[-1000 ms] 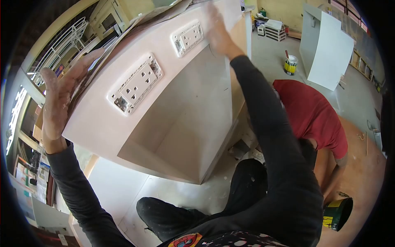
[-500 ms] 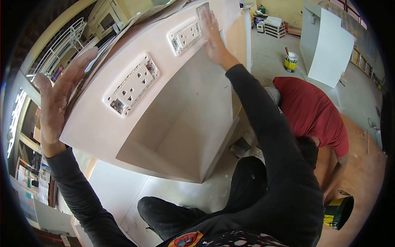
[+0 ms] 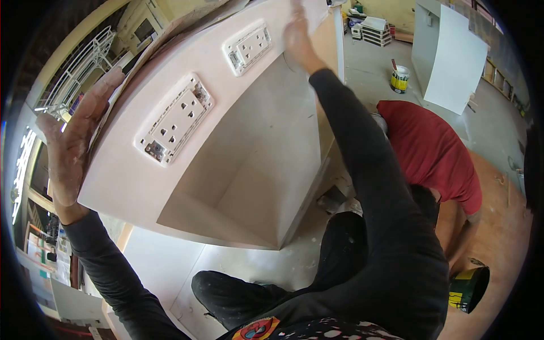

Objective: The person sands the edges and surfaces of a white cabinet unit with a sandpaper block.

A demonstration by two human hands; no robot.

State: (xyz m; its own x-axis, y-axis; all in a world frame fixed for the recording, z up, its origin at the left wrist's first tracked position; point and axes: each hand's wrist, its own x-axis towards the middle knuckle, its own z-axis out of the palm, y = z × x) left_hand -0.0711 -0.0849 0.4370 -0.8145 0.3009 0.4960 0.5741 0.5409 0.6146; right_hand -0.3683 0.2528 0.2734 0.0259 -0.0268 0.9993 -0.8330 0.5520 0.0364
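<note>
My left hand [image 3: 71, 147] is open, thumb and fingers spread, resting along the left edge of a curved, pale pinkish panel [image 3: 122, 173]. My right hand [image 3: 298, 39] lies at the panel's upper right part; motion blurs its fingers, and anything under them cannot be made out. Between the hands, two white socket frames are set in the panel: a larger one [image 3: 177, 118] nearer my left hand and a smaller one [image 3: 249, 47] nearer my right. Below them opens a hollow compartment [image 3: 249, 164] with pale inner walls.
A person in a red shirt [image 3: 428, 147] bends down at my right, beside a brown board [image 3: 498, 226] and a dark green bucket [image 3: 470, 289]. Farther off stand a paint can [image 3: 399, 79] with a handle sticking out and a white cabinet [image 3: 453, 62]. My knees are under the panel.
My right hand has shifted along the panel, slightly right and up, and its fingers are now smeared. The panel and my left hand appear slightly farther left in view.
</note>
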